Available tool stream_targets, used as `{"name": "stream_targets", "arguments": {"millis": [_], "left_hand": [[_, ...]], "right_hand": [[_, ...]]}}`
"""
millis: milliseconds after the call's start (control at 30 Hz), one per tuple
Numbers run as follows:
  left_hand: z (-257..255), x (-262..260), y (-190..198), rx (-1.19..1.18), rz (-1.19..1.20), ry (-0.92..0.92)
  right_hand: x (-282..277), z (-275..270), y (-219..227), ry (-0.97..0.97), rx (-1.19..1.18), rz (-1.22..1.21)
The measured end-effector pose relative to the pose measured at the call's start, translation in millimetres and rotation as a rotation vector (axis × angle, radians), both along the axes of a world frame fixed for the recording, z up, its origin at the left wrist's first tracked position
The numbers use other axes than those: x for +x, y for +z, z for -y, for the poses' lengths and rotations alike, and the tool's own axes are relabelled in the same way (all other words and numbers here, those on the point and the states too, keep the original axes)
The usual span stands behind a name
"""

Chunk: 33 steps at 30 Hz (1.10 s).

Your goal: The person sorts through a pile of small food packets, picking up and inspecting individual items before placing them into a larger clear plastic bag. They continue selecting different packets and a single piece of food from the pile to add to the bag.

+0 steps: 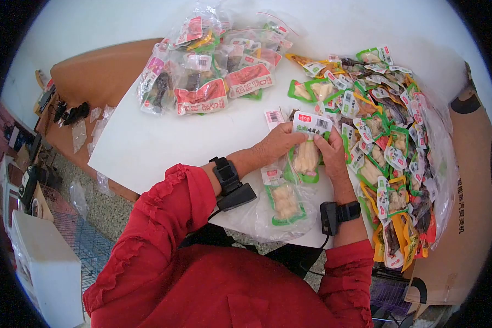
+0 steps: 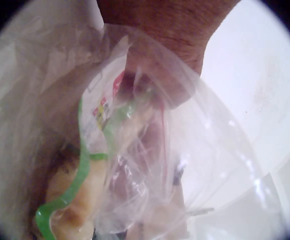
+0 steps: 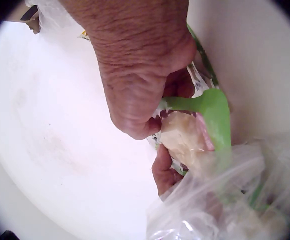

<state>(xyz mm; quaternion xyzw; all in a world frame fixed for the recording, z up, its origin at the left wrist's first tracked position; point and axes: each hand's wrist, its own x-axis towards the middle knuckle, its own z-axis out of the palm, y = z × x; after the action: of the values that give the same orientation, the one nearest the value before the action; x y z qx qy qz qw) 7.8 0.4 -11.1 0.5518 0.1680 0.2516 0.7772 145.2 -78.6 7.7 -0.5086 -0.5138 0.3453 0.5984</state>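
A flat, glossy plastic packet with a white printed top, green edges and pale, elongated lumpy contents is held upright between both hands, above the near part of the smooth white table. The left hand pinches its upper left side, thumb on the front; the right hand grips the upper right side, its thumb also on the printed face.

Just below lies a thin, crinkled clear bag, with a second green-edged packet of knobbly, pale pieces showing through. To the right spreads a heap of small, shiny packets in green, yellow and white. Beyond the left hand are wrinkled transparent bags filled with red-and-white packets.
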Motion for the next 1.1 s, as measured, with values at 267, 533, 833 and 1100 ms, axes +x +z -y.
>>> {"name": "stream_targets", "arguments": {"millis": [267, 533, 833, 1100], "left_hand": [[2.1, -2.6, 6.5, -0.029, 0.002, 0.004], [1.3, -2.2, 4.8, -0.046, 0.019, 0.006], [2.3, -3.5, 7.2, -0.039, 0.0, 0.005], [1.2, -3.0, 6.9, -0.036, -0.024, 0.011]], "right_hand": [[-1.3, 3.2, 6.2, -0.023, -0.076, 0.068], [1.3, 1.1, 1.3, -0.003, -0.066, 0.055], [1.5, 1.0, 1.4, 0.005, -0.049, 0.052], [2.9, 0.7, 0.1, -0.015, -0.079, 0.082]]}}
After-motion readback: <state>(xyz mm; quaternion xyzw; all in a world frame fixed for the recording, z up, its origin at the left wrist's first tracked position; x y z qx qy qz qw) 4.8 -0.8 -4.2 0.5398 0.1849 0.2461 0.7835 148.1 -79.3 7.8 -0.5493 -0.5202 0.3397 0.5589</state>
